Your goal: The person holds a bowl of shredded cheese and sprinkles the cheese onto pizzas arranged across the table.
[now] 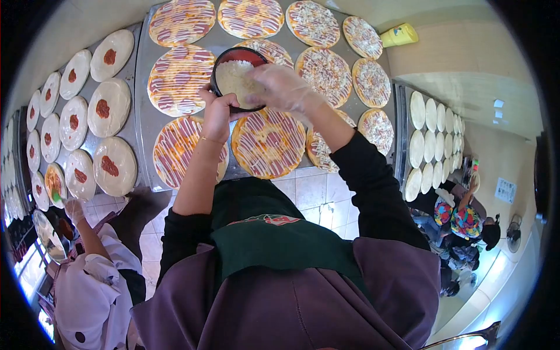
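Note:
My left hand [217, 116] is bare and grips the near left rim of a round bowl [217, 67], dark outside and red inside. White shredded topping [233, 79] partly fills it. My gloved right hand [283, 87] is over the bowl's right side, blurred by motion, its fingers too smeared to read. Beneath the bowl, pizzas lie in rows on a metal table. Those at the left and front, such as the pizza [268, 143] near my apron, carry pink slices and white sauce stripes. White shreds cover the pizzas at the right, including one pizza [324, 76] beside my right hand.
Dough rounds with red sauce [109, 109] fill a table at the left, where a co-worker's gloved hand [74, 211] is over one round. Plain dough rounds [416, 149] stand at the right. A yellow container [399, 35] lies at the back right. Several people [461, 224] are further right.

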A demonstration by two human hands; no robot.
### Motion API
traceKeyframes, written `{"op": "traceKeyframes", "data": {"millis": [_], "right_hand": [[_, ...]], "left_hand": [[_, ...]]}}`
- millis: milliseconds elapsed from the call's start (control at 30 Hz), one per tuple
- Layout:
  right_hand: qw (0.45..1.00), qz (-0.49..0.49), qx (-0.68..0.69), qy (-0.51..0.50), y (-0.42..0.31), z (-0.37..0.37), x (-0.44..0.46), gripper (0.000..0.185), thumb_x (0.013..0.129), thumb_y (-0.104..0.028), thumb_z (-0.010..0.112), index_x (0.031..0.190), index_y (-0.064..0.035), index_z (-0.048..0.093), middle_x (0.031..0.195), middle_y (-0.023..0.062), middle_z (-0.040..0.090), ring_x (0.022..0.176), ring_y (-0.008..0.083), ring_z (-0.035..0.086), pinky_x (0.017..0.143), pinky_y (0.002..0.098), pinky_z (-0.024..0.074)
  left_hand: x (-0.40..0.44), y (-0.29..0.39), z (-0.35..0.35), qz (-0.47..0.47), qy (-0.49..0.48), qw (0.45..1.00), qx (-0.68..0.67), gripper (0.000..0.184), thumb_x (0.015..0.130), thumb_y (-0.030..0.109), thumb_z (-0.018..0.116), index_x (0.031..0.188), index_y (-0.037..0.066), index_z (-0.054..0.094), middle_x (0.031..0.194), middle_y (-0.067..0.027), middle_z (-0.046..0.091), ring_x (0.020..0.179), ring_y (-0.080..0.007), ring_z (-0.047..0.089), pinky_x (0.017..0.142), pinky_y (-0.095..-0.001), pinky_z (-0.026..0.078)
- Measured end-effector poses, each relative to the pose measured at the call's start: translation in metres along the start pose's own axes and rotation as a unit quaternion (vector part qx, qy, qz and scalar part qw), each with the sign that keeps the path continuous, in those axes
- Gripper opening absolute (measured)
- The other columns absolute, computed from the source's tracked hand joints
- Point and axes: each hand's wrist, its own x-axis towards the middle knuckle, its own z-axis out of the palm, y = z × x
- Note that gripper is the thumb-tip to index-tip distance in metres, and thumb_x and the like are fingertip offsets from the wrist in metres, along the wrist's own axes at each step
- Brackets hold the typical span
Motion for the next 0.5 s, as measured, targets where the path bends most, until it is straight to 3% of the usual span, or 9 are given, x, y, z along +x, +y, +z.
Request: {"op": "traceKeyframes", "data": {"millis": [33, 167, 233, 367, 433, 467, 500], "right_hand": [[0.996, 0.001, -0.069, -0.053, -0.005, 0.003, 0.0, 0.041, 0.074, -0.023, 0.07, 0.11, -0.005, 0.062, 0.097, 0.0158, 0.064, 0.089, 0.0305, 0.062, 0.08, 0.0367, 0.0491], [0.998, 0.013, -0.039, -0.042, -0.013, 0.016, 0.0, 0.038, 0.073, -0.022, 0.07, 0.107, -0.0043, 0.064, 0.095, 0.0181, 0.065, 0.089, 0.032, 0.061, 0.08, 0.0382, 0.0487], [0.992, 0.121, 0.027, 0.014, -0.019, 0.016, 0.0, 0.037, 0.072, -0.021, 0.071, 0.104, -0.0028, 0.066, 0.091, 0.0194, 0.064, 0.087, 0.0308, 0.062, 0.079, 0.0357, 0.0493], [0.979, 0.192, 0.066, 0.005, -0.017, -0.002, 0.002, 0.034, 0.074, -0.019, 0.072, 0.102, -0.0008, 0.067, 0.086, 0.0148, 0.067, 0.085, 0.024, 0.065, 0.077, 0.0309, 0.0502], [0.903, 0.278, 0.325, 0.04, 0.01, 0.002, 0.005, 0.031, 0.079, -0.013, 0.069, 0.105, 0.002, 0.065, 0.089, 0.0089, 0.067, 0.084, 0.0169, 0.065, 0.076, 0.0266, 0.0506], [0.903, 0.278, 0.325, 0.039, 0.016, 0.001, 0.003, 0.031, 0.079, -0.013, 0.069, 0.105, 0.002, 0.065, 0.089, 0.0089, 0.067, 0.084, 0.0169, 0.065, 0.076, 0.0266, 0.0506], [0.834, 0.287, 0.467, 0.068, 0.018, -0.002, 0.001, 0.029, 0.081, -0.011, 0.067, 0.106, 0.003, 0.064, 0.092, 0.0077, 0.066, 0.085, 0.0157, 0.064, 0.077, 0.026, 0.0509]], "left_hand": [[0.0, 0.0, 0.003, 0.004, 0.008, 1.0, -0.001, 0.063, 0.067, -0.006, 0.045, 0.123, 0.008, 0.02, 0.114, -0.0166, 0.04, 0.096, -0.033, 0.055, 0.077, -0.0493, 0.056], [0.008, -0.01, 0.004, 0.007, -0.004, 1.0, -0.003, 0.064, 0.066, -0.006, 0.045, 0.123, 0.008, 0.018, 0.113, -0.0187, 0.041, 0.092, -0.0336, 0.057, 0.075, -0.0478, 0.057], [0.009, -0.011, 0.007, 0.001, -0.022, 1.0, 0.002, 0.065, 0.067, -0.006, 0.045, 0.124, 0.008, 0.017, 0.111, -0.02, 0.041, 0.091, -0.0342, 0.058, 0.074, -0.0476, 0.057], [0.014, -0.013, 0.017, 0.004, -0.025, 0.999, -0.042, 0.063, 0.068, -0.006, 0.046, 0.122, 0.008, 0.016, 0.111, -0.0203, 0.043, 0.092, -0.0359, 0.059, 0.074, -0.0488, 0.057], [0.025, -0.015, 0.016, 0.014, -0.023, 0.999, -0.042, 0.062, 0.068, -0.006, 0.046, 0.121, 0.007, 0.017, 0.112, -0.0206, 0.043, 0.093, -0.0361, 0.058, 0.074, -0.049, 0.057], [0.028, -0.015, 0.014, 0.019, -0.019, 0.999, -0.041, 0.061, 0.069, -0.006, 0.046, 0.12, 0.007, 0.017, 0.114, -0.0209, 0.042, 0.094, -0.0363, 0.058, 0.075, -0.0492, 0.057], [0.03, -0.014, 0.012, 0.018, -0.02, 0.999, -0.042, 0.061, 0.069, -0.006, 0.046, 0.12, 0.007, 0.017, 0.114, -0.0209, 0.042, 0.094, -0.0363, 0.058, 0.075, -0.0492, 0.057]]}}
